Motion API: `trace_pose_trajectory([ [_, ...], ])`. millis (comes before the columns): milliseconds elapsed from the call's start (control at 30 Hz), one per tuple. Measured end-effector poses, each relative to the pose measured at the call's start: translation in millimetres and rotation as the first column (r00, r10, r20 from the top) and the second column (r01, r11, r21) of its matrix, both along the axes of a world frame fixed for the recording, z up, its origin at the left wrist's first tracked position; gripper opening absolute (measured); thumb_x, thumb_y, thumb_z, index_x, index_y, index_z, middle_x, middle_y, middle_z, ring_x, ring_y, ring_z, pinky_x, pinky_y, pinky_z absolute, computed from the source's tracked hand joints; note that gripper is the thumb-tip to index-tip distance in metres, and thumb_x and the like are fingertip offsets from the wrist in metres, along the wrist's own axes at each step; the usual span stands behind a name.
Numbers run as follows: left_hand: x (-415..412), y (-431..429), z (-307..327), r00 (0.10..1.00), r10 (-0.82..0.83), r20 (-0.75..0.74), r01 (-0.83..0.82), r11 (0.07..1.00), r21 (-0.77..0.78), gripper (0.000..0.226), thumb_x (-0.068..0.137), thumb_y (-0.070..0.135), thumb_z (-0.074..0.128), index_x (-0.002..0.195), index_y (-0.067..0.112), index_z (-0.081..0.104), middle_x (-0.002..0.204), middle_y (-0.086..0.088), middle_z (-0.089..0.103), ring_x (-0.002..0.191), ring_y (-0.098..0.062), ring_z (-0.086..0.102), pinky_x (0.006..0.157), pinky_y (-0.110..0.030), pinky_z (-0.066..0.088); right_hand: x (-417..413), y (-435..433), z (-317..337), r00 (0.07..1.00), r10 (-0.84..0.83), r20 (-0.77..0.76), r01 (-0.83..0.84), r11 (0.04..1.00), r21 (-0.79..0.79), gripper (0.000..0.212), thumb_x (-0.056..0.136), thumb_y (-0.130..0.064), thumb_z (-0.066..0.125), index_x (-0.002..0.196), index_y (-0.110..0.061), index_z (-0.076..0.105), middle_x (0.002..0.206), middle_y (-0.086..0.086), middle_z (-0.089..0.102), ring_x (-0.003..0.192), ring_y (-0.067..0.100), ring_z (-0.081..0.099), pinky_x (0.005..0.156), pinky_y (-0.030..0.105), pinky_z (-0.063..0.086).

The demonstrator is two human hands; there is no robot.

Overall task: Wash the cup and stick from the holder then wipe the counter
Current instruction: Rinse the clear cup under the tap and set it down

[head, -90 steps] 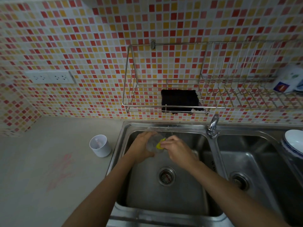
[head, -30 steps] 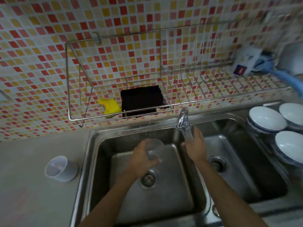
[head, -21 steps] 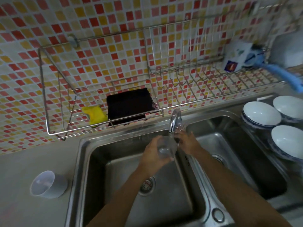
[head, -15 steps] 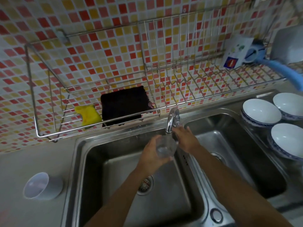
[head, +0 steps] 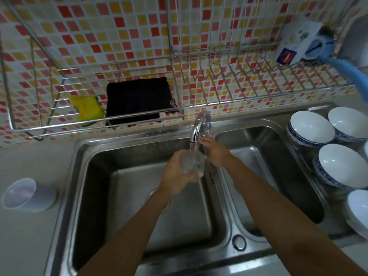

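Tilework point(head: 119, 36) in red, orange and yellow backs a pale counter point(head: 25, 246) with a steel double sink point(head: 65, 196) set into it. I see the left grip point(head: 177, 176) clamped round the clear cup point(head: 191, 162) over the left basin, under water from the tap point(head: 200, 124). The right grip point(head: 215, 150) touches the tap's lever; I cannot tell whether it is closed round it. A white holder point(head: 27, 195) stands on the counter just beside the sink's left edge. The wall's wire rack point(head: 219, 102) carries a yellow sponge point(head: 87, 107) and a dark cloth point(head: 137, 100). White bowls point(head: 310, 128) sit at the sink's right edge.
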State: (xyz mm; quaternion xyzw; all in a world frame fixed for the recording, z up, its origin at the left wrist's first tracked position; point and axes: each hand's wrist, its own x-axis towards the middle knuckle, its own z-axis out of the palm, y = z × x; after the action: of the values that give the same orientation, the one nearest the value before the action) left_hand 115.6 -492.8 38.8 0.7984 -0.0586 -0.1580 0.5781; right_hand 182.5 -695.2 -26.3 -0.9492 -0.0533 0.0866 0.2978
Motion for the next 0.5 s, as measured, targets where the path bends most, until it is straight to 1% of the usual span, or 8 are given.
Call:
trace_pose_trajectory([
  [67, 1.9, -0.4, -1.7, 0.999, 0.033, 0.021, -0.033, 0.999, 0.005, 0.073, 0.058, 0.011, 0.09, 0.117, 0.025, 0.048, 0.108, 0.007, 0.063, 0.095, -0.003, 0.06, 0.072, -0.004, 0.046, 1.2, 1.5, -0.3, 1.0, -0.01, -0.019, 0.01, 1.0, -0.012, 0.077, 0.071, 0.011, 0.066, 0.14, -0.018, 0.045, 0.153, 0.005, 0.033, 0.143, 0.024, 0.024, 0.114, 0.045, 0.028],
  [167, -2.4, 1.0, -5.9, 0.997, -0.071, 0.028, 0.069, 0.995, 0.078, 0.077, 0.056, 0.018, 0.091, 0.12, 0.027, 0.049, 0.112, 0.005, 0.061, 0.1, -0.009, 0.06, 0.082, -0.018, 0.051, 1.0, 1.1, -4.2, 1.0, 0.002, -0.027, -0.003, 0.999, -0.037, 0.08, 0.072, 0.007, 0.07, 0.142, -0.02, 0.042, 0.155, 0.005, 0.03, 0.144, 0.026, 0.022, 0.113, 0.047, 0.029],
  [200, -4.6, 2.2, -7.4, 0.997, -0.078, 0.012, 0.077, 0.994, 0.082, 0.077, 0.056, 0.018, 0.092, 0.12, 0.027, 0.049, 0.111, 0.006, 0.061, 0.1, -0.009, 0.06, 0.083, -0.02, 0.051, 0.3, 0.8, -5.1, 1.0, 0.007, -0.021, -0.008, 0.999, -0.034, 0.08, 0.073, 0.007, 0.069, 0.143, -0.019, 0.041, 0.155, 0.005, 0.029, 0.145, 0.026, 0.02, 0.114, 0.047, 0.028],
  [267, -6.8, 4.2, -10.6, 1.0, -0.011, -0.02, 0.012, 0.999, 0.045, 0.074, 0.057, 0.016, 0.091, 0.118, 0.027, 0.049, 0.106, 0.01, 0.06, 0.094, -0.004, 0.06, 0.077, -0.011, 0.049, -1.8, 1.6, -3.7, 1.0, 0.012, 0.001, -0.012, 0.999, -0.033, 0.078, 0.075, 0.01, 0.064, 0.144, -0.017, 0.039, 0.156, 0.005, 0.027, 0.146, 0.027, 0.016, 0.116, 0.046, 0.025],
  [333, -6.5, 3.7, -13.3, 0.996, 0.088, -0.022, -0.087, 0.996, 0.031, 0.073, 0.058, 0.015, 0.091, 0.116, 0.027, 0.048, 0.102, 0.015, 0.059, 0.09, 0.002, 0.058, 0.071, -0.005, 0.047, -3.1, 2.7, -1.5, 1.0, 0.007, 0.009, -0.007, 1.0, -0.029, 0.076, 0.077, 0.012, 0.06, 0.144, -0.014, 0.038, 0.156, 0.005, 0.026, 0.147, 0.026, 0.01, 0.118, 0.041, 0.02],
  [400, -7.5, 0.3, -13.8, 0.998, 0.062, -0.016, -0.06, 0.996, 0.064, 0.076, 0.057, 0.018, 0.091, 0.119, 0.026, 0.048, 0.104, 0.017, 0.057, 0.091, 0.003, 0.057, 0.072, -0.008, 0.046, -2.8, 3.5, -1.3, 1.0, 0.003, 0.018, -0.003, 1.0, -0.014, 0.074, 0.077, 0.013, 0.061, 0.144, -0.011, 0.038, 0.155, 0.006, 0.028, 0.147, 0.026, 0.007, 0.118, 0.037, 0.017],
  [467, -10.6, -3.9, -16.5, 0.999, -0.011, -0.035, 0.014, 0.996, 0.088, 0.08, 0.055, 0.022, 0.092, 0.123, 0.024, 0.049, 0.108, 0.015, 0.06, 0.096, -0.002, 0.059, 0.075, -0.011, 0.047, -2.7, 4.6, 0.4, 0.999, 0.007, 0.034, -0.007, 1.0, 0.01, 0.071, 0.078, 0.011, 0.065, 0.142, -0.008, 0.04, 0.153, 0.009, 0.031, 0.147, 0.028, 0.009, 0.118, 0.035, 0.015],
  [500, -11.5, -5.2, -18.1, 0.998, -0.018, -0.052, 0.022, 0.997, 0.076, 0.08, 0.055, 0.022, 0.092, 0.124, 0.023, 0.05, 0.111, 0.012, 0.061, 0.098, -0.005, 0.061, 0.075, -0.011, 0.048, -2.9, 5.5, 2.0, 0.999, 0.007, 0.042, -0.008, 1.0, 0.018, 0.07, 0.078, 0.01, 0.066, 0.141, -0.006, 0.041, 0.152, 0.011, 0.032, 0.146, 0.03, 0.011, 0.116, 0.032, 0.014],
])
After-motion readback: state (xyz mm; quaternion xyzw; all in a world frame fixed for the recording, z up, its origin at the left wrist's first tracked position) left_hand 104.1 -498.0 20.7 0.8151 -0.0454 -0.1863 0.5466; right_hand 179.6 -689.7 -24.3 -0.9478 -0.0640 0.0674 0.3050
